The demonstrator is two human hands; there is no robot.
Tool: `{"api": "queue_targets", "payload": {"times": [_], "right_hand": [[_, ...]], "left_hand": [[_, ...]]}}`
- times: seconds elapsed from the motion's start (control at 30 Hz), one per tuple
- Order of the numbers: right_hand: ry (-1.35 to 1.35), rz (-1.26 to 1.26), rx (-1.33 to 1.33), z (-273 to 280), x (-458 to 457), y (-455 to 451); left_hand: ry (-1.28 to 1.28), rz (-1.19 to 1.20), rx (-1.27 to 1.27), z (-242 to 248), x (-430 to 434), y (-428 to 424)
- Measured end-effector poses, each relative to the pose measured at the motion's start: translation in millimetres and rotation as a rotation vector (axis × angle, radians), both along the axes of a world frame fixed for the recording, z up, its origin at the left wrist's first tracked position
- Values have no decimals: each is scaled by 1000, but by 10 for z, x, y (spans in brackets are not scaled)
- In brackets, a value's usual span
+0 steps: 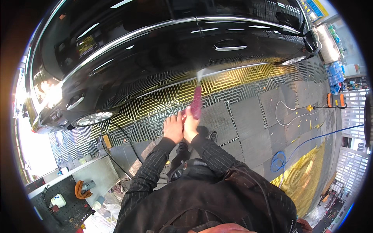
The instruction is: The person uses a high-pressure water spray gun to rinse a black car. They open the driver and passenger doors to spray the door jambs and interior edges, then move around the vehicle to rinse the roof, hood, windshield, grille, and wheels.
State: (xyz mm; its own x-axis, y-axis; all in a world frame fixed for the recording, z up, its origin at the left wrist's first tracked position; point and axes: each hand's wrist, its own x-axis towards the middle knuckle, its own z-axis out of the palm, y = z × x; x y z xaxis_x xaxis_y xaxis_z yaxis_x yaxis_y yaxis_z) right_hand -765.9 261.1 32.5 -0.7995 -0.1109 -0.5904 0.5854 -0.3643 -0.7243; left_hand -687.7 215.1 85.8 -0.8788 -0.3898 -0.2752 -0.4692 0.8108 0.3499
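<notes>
Both my hands are together in front of my body, around a red spray gun [197, 102] that points away from me. My right hand [191, 123] grips its rear part, with the thumb on top. Against it lies my left hand [174, 128], its fingers bent at the gun's lower end; my fingers hide part of the handle. A whitish spray [202, 74] fans out from the nozzle towards the lower side of a glossy black car [163, 52].
Grated floor tiles [233, 81] and grey mats [247, 116] cover the floor. A black hose [128, 139] runs at the left, near a wheel [94, 118]. At the right lie a blue hose [279, 161] and a white cable [276, 112]. A worktop [96, 171] stands lower left.
</notes>
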Motion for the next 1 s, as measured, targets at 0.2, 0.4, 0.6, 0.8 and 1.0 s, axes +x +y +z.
{"api": "queue_targets", "payload": {"times": [0.2, 0.4, 0.6, 0.8, 1.0], "right_hand": [[177, 729, 395, 2, 619, 140], [486, 1392, 286, 93, 111, 195], [1349, 982, 590, 343, -2490, 96], [1352, 1087, 1619, 749, -4283, -77], [1177, 1210, 1564, 706, -4389, -128]], "left_hand": [[79, 248, 502, -447, 840, 161], [263, 763, 502, -617, 718, 357], [422, 997, 465, -552, 865, 342], [495, 1088, 269, -572, 955, 583], [445, 1199, 229, -481, 1192, 785]]}}
